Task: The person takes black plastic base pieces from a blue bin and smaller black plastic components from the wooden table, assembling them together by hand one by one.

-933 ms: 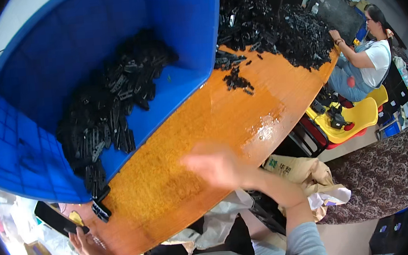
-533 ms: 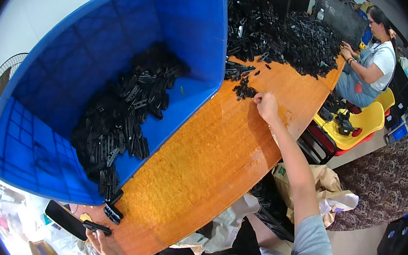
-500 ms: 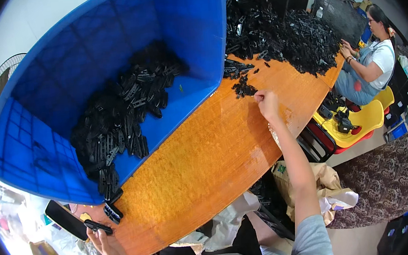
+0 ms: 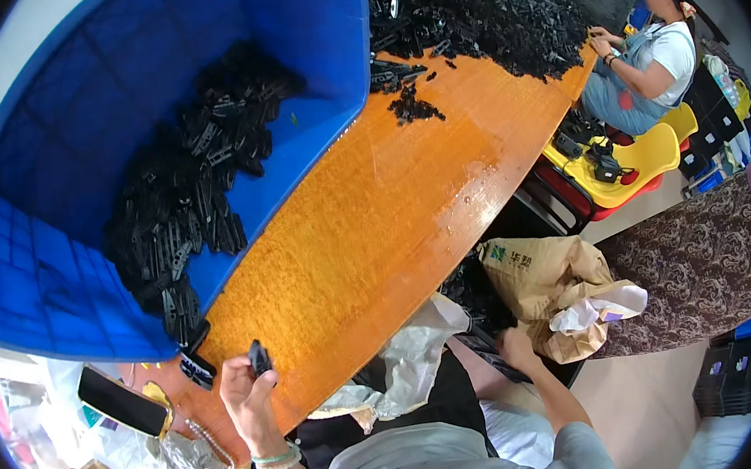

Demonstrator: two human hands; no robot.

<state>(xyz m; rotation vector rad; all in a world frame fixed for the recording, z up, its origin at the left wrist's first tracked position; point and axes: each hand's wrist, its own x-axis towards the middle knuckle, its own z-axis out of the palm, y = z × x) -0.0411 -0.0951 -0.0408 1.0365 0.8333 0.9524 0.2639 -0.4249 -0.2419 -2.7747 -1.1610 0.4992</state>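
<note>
My left hand (image 4: 248, 399) is raised over the table's near left part, its thumb and fingers pinching a small black plastic part (image 4: 259, 358). Down at the right, below the table edge, my right hand (image 4: 519, 352) reaches beside a heap of black parts (image 4: 478, 301) and the brown paper bag (image 4: 536, 260). Its fingers are mostly hidden, so what they hold does not show. Two black clip-like parts (image 4: 197, 367) lie at the table's left, near my left hand. A small pile of tiny black pieces (image 4: 413, 106) sits farther up the table.
A large blue bin (image 4: 59, 333) of long black parts lies tipped at the left of the orange table (image 4: 349, 246). A phone (image 4: 122, 401) rests nearby. Black parts (image 4: 509, 23) are heaped at the far end, where another person (image 4: 648, 63) works beside yellow chairs (image 4: 635, 160).
My right hand has left the small pile on the table and dropped below its edge. My left hand has moved right and up with the black part. The view has shifted.
</note>
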